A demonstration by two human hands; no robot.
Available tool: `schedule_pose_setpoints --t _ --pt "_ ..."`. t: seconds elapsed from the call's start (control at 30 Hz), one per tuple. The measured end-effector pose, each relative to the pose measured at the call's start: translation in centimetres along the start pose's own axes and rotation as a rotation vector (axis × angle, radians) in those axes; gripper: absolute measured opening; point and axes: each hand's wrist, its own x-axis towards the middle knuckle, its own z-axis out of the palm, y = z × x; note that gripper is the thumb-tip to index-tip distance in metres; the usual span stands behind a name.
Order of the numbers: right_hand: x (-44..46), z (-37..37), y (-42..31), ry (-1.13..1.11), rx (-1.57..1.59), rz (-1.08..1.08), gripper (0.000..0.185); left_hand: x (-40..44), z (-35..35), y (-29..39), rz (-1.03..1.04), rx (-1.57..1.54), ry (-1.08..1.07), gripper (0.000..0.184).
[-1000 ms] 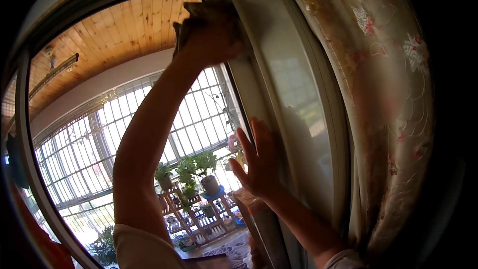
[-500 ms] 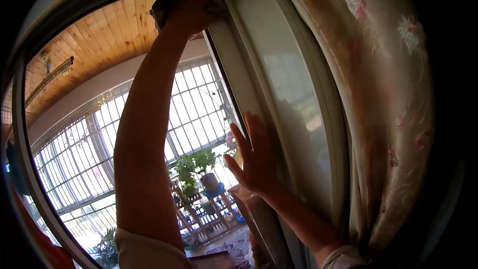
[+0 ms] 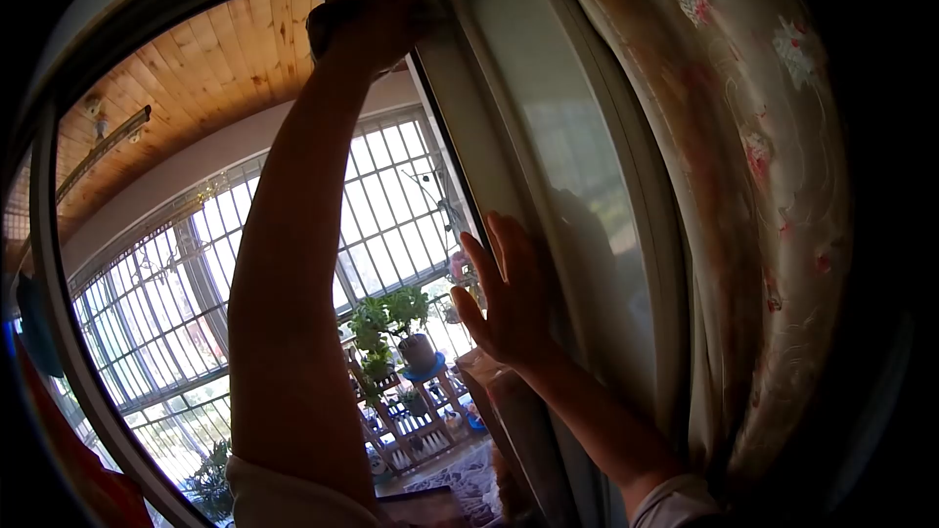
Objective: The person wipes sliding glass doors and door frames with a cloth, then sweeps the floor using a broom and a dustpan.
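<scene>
ceiling (image 3: 215, 49) showing orange-brown plank stripes with darker knots | curtain (image 3: 797, 186) displaying red-and-white flowers on beige | frame (image 3: 479, 137) appearing greyish cream | bars (image 3: 377, 200) making a dark grid against white | plant (image 3: 391, 308) showing green | saucer (image 3: 435, 367) showing blue | cloth (image 3: 333, 24) looking nearly black | sleeves (image 3: 293, 499) looking pale

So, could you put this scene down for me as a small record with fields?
Left hand: raised, pressing a dark cloth near the frame's top corner
Right hand: open, fingers spread, at the upright side of the frame
Right side: a patterned curtain, hanging
Seen through the frame: a plank ceiling, a barred window, a leafy plant in a pot
Unclear: the cloth's exact shape, in shadow
</scene>
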Motion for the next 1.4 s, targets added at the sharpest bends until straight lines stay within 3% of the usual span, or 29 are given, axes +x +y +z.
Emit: schedule_pose_setpoints --t 0.03,0.17,0.23,0.3,0.37,0.43,0.47,0.5,0.67,0.73,0.77,0.83,0.9,1.0,1.17,1.2,1.23,1.27,1.3,1.37,1.4 --pt "0.0 0.2 0.1 0.038 0.064 0.008 0.056 0.3 0.5 1.1 -0.153 -0.203 -0.049 0.038" --pt "-0.6 -1.3 0.0 0.094 0.170 0.104 0.049 -2.2 -1.0 5.2 -0.209 -0.209 -0.201 0.048" --pt "-1.0 -1.0 0.5 0.244 0.244 0.065 0.045 -4.5 -6.3 8.3 -0.094 -0.172 -0.672 0.051" --pt "-1.1 -0.7 0.5 0.268 0.248 0.082 0.046 -9.1 -5.5 10.4 0.098 0.010 -0.537 0.057" --pt "-1.4 -0.5 0.4 0.337 0.365 0.045 0.047 -12.3 -10.2 13.8 0.135 -0.012 -0.421 0.066" --pt "-2.2 -0.7 0.2 0.341 0.357 0.025 0.047 -14.9 -9.1 14.5 0.225 -0.166 -0.448 0.066" --pt "-2.7 -1.0 -0.1 0.356 0.367 0.054 0.047 -12.9 -10.1 14.6 0.077 -0.259 -0.661 0.064" --pt "-3.1 -1.4 -0.5 0.372 0.377 0.079 0.048 -12.0 -11.0 14.5 0.168 -0.188 -0.469 0.058" --pt "-4.3 -3.9 -0.9 0.409 0.384 0.087 0.047 -10.3 -4.0 9.2 -0.065 -0.562 -0.297 0.050" --pt "-4.5 -4.8 -0.4 0.434 0.360 0.136 0.049 -10.6 -2.9 10.3 0.067 0.086 0.219 0.044" --pt "-4.2 -5.1 -0.2 0.480 0.395 0.149 0.047 -11.0 -3.7 11.6 0.065 0.073 0.211 0.044" --pt "-3.8 -6.0 -0.1 0.486 0.434 0.137 0.047 -12.3 -7.2 15.2 -0.116 -0.105 -0.526 0.058" --pt "-3.4 -6.9 -0.3 0.493 0.411 0.137 0.048 -17.2 -5.2 18.9 0.011 -0.457 -0.409 0.063" --pt "-2.4 -8.2 -1.4 0.524 0.405 0.154 0.049 -20.7 -9.2 23.8 0.146 -0.312 -0.409 0.069" --pt "-0.1 -9.2 -1.0 0.499 0.388 0.092 0.046 -18.0 -15.1 25.0 0.256 -0.389 -1.066 0.055" --pt "0.4 -9.3 -0.7 0.478 0.395 0.053 0.036 -18.4 -14.1 23.6 0.130 -0.507 -0.845 0.046" --pt "0.9 -9.3 -0.4 0.456 0.403 0.017 0.026 -17.2 -11.9 23.7 -0.105 -0.347 -0.907 0.042" --pt "1.5 -9.3 -0.4 0.497 0.309 -0.028 0.037 -20.5 -9.0 21.2 -0.227 -0.649 -0.472 0.041" --pt "1.9 -9.8 -1.1 0.469 0.466 -0.049 0.023 -20.2 -6.8 19.0 -0.057 -0.463 -0.293 0.045" --pt "2.2 -10.0 -2.0 0.494 0.416 -0.109 0.025 -17.9 -8.4 17.5 -0.200 -0.431 -0.406 0.053" --pt "1.9 -10.2 -2.0 0.491 0.408 -0.105 0.025 -18.0 -8.1 18.2 -0.130 -0.221 -0.255 0.054"
